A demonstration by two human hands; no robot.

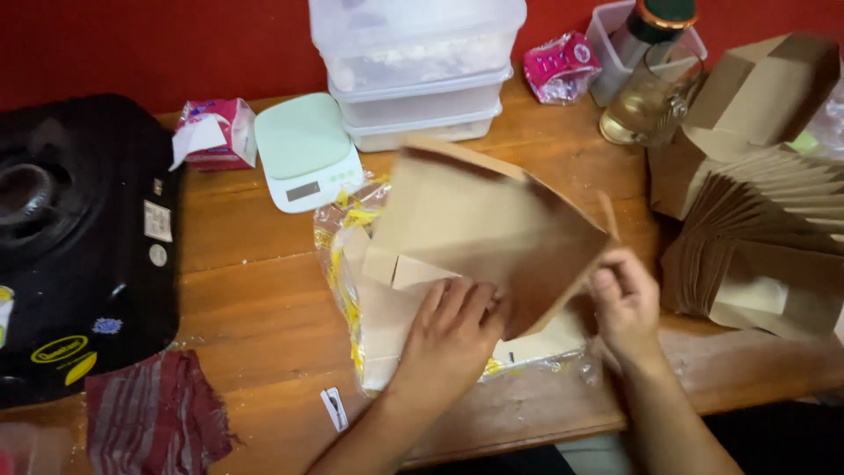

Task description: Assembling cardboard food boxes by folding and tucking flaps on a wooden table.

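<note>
Bare wood at centre left — crowded elsewhere
Open table [255,290] between black stove [79,246] and cardboard box [483,229]; box stack [765,237] blocks right.

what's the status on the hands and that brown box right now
Left hand pressing inside the brown paper box, right hand pinching its edge. Box half-folded, tilted over a plastic bag. Nothing blocking.

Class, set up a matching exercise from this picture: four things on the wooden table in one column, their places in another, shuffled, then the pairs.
Things:
1. kitchen scale
2. striped cloth
3. stack of flat boxes
4. brown box

Places:
A. near left corner
B. between the hands
C. far side, beside the plastic tubs
D. right edge

Pairs: 1-C, 2-A, 3-D, 4-B
</note>
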